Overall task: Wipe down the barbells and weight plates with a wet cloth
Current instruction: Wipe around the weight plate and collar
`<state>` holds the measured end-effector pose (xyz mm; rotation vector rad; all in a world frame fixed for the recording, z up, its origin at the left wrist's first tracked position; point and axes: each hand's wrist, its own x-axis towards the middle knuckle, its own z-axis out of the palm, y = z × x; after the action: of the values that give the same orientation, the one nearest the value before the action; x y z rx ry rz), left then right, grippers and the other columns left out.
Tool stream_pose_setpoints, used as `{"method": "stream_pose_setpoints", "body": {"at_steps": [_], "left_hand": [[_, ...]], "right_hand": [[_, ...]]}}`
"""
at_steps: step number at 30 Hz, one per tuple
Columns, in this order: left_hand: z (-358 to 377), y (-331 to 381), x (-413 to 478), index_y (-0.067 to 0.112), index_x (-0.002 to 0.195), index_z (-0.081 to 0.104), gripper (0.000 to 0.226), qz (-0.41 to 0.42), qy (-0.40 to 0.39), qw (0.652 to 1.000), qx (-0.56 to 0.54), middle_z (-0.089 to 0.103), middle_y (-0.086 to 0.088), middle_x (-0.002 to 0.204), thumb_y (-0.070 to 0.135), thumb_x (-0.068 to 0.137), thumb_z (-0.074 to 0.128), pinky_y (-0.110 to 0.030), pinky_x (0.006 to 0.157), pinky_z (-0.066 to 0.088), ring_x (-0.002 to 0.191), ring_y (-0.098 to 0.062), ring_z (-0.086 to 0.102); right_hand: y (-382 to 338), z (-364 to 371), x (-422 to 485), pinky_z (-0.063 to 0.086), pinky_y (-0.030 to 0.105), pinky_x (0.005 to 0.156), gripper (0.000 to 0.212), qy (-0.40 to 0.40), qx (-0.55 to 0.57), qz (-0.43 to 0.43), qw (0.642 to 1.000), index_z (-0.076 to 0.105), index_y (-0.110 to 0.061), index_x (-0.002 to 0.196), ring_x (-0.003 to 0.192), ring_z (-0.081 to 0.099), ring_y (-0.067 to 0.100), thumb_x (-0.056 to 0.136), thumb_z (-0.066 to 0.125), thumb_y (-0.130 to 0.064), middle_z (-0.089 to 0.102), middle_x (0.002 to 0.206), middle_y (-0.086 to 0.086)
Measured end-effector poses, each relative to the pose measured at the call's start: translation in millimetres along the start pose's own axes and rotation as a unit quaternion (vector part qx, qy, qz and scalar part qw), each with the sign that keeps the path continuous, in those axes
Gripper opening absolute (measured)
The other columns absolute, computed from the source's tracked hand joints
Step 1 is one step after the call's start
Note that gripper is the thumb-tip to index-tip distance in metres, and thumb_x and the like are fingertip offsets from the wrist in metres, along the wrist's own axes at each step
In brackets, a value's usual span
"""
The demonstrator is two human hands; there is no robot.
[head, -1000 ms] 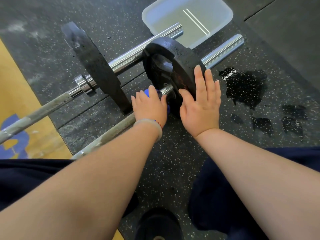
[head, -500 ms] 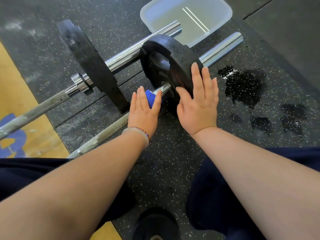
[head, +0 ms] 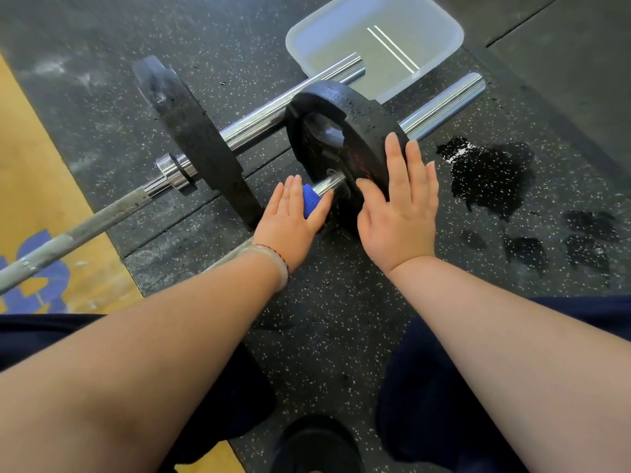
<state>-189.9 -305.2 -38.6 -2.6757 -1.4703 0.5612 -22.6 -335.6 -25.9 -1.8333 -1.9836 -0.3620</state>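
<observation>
In the frame centre my left hand (head: 290, 218) cups the blue cloth (head: 310, 201) on the barbell (head: 444, 104), with the cloth between thumb and fingers. My right hand (head: 399, 216) lies flat, fingers straight, against the weight plate (head: 345, 131).

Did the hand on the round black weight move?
No. The right hand still lies flat on the weight plate, with its fingertips at the same spot on the rim and just as close to the wet patch on the floor.
</observation>
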Motion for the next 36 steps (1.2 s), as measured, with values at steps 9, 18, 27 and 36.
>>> {"method": "stream_pose_setpoints", "body": {"at_steps": [9,18,27,36], "left_hand": [[-4,-12,8,0.022,0.150,-0.016,0.073,0.027,-0.010,0.999,-0.015,0.026,-0.030,0.141,0.044,0.101,0.033,-0.043,0.116,0.011,0.134,-0.039,0.027],[-21,21,38,0.013,0.151,0.011,0.075,-0.203,-0.039,0.954,-0.216,0.034,-0.024,0.143,0.054,0.095,0.039,-0.049,0.115,0.014,0.134,-0.038,0.031],[-34,12,65,0.003,0.143,0.031,0.083,-0.201,-0.099,0.952,-0.207,0.046,-0.018,0.136,0.058,0.085,0.056,-0.042,0.105,0.033,0.127,-0.035,0.042],[-41,29,45,-0.003,0.147,0.008,0.093,-0.148,-0.021,0.981,-0.127,0.022,-0.020,0.150,0.064,0.088,0.033,-0.043,0.116,0.015,0.138,-0.033,0.023]], "right_hand": [[-2,-1,1,0.009,0.049,0.116,0.017,0.008,-0.003,0.005,1.000,0.067,-0.017,0.099,0.141,0.019,0.036,0.087,0.054,-0.015,0.030,0.152,0.014],[-1,0,1,0.010,0.050,0.116,0.015,0.011,0.000,-0.004,1.000,0.067,-0.017,0.097,0.140,0.019,0.037,0.089,0.054,-0.016,0.029,0.151,0.014],[-1,1,2,0.011,0.051,0.116,0.015,0.010,0.003,-0.006,1.000,0.067,-0.017,0.097,0.140,0.020,0.037,0.089,0.055,-0.016,0.031,0.151,0.015],[3,4,3,0.013,0.051,0.116,0.014,0.025,0.002,-0.015,1.000,0.068,-0.016,0.094,0.138,0.024,0.037,0.083,0.059,-0.017,0.034,0.149,0.015]]}}
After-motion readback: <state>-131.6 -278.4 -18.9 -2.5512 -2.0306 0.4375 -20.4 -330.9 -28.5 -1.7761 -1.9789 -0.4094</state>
